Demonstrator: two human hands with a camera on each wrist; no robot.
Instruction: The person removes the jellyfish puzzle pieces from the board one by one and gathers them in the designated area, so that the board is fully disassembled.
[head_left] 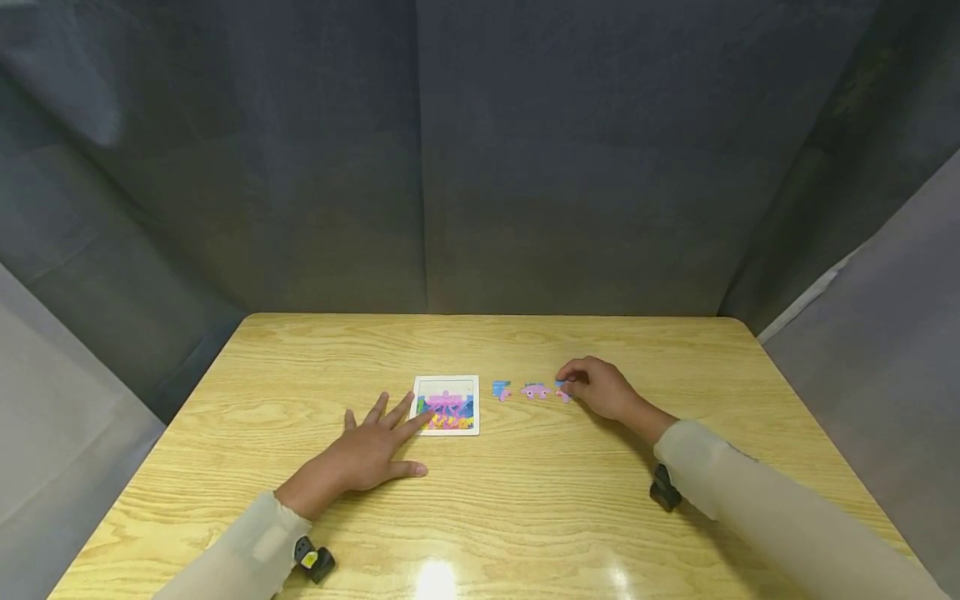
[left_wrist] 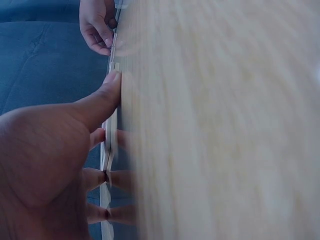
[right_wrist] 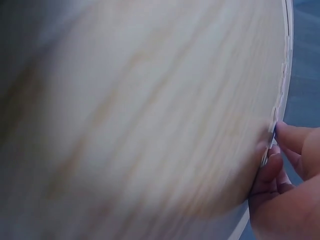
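A small square picture puzzle board [head_left: 467, 381] with a white border lies on the table, showing a pink octopus over a blue and yellow seabed; its upper part is pale. My left hand [head_left: 367, 454] rests with spread, straight fingers, fingertips over the board's left side and the thumb on the wood below it. To the right of the board, my right hand [head_left: 606, 392] pinches a blue and pink puzzle piece [head_left: 562, 391] at its right side, low at the tabletop. Thumb and fingertips of the right hand [right_wrist: 292, 185] meet at the thin piece in the right wrist view.
Between board and right hand lie a blue and pink corner piece [head_left: 501, 388] and a pink piece with two eyes [head_left: 536, 391], in a row. The wooden table [head_left: 510, 517] has a far edge against a dark curtain [head_left: 570, 167]. Each sleeve carries a small black wrist device.
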